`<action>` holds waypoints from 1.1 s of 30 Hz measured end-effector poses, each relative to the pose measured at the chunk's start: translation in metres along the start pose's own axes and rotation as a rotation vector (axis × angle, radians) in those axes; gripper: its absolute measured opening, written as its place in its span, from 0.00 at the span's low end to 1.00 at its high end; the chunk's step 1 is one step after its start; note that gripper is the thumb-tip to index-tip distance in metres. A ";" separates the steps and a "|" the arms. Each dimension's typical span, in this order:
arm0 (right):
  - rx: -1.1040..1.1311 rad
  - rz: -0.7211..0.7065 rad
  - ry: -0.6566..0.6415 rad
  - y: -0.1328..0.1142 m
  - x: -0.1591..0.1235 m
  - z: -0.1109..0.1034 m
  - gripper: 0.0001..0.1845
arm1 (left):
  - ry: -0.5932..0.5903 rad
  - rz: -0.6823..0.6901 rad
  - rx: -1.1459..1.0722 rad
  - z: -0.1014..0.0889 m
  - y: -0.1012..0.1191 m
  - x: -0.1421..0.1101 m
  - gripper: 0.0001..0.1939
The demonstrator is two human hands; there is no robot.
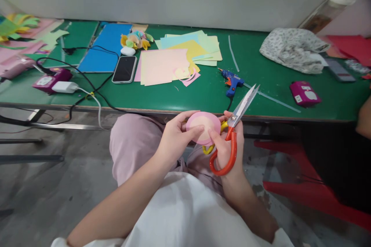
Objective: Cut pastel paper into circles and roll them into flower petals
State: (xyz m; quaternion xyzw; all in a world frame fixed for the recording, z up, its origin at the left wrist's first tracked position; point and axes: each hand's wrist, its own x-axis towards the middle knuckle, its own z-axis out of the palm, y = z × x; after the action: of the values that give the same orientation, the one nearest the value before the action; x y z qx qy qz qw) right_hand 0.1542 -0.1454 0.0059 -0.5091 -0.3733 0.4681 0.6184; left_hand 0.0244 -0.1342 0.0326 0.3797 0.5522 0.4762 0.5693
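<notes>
Over my lap I have a pink paper circle [213, 118] with a smaller cream paper circle [203, 122] lying on top of it. My left hand [170, 136] pinches the pair from the left, thumb on the cream face and fingers behind. From the right, the thumb of my right hand [224, 149] presses on the same circles. That hand also keeps hold of scissors [233, 147] with one red and one yellow handle loop. Their blades point up and right, almost together. Some of my right fingers are hidden behind the paper and handles.
On the green table [162, 100] are stacked coloured paper sheets [165, 65], paper scraps [189, 75], a phone [124, 69], a blue glue gun [232, 81] and a purple power adapter [52, 79]. Cables trail over the front edge. Another person's arm [365, 117] shows at right.
</notes>
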 end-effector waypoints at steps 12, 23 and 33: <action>-0.057 -0.020 -0.019 -0.001 0.003 0.001 0.26 | -0.048 -0.028 0.027 -0.001 0.001 -0.001 0.24; -0.039 0.003 -0.100 -0.001 0.007 -0.002 0.27 | -0.047 -0.056 0.070 -0.003 0.008 -0.001 0.30; -0.057 -0.013 -0.101 -0.002 0.009 -0.002 0.27 | -0.038 -0.068 0.037 -0.003 0.004 0.000 0.32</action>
State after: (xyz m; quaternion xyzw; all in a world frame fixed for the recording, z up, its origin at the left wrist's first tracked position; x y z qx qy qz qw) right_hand 0.1590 -0.1372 0.0073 -0.4996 -0.4205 0.4784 0.5871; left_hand 0.0209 -0.1338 0.0366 0.3802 0.5626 0.4389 0.5885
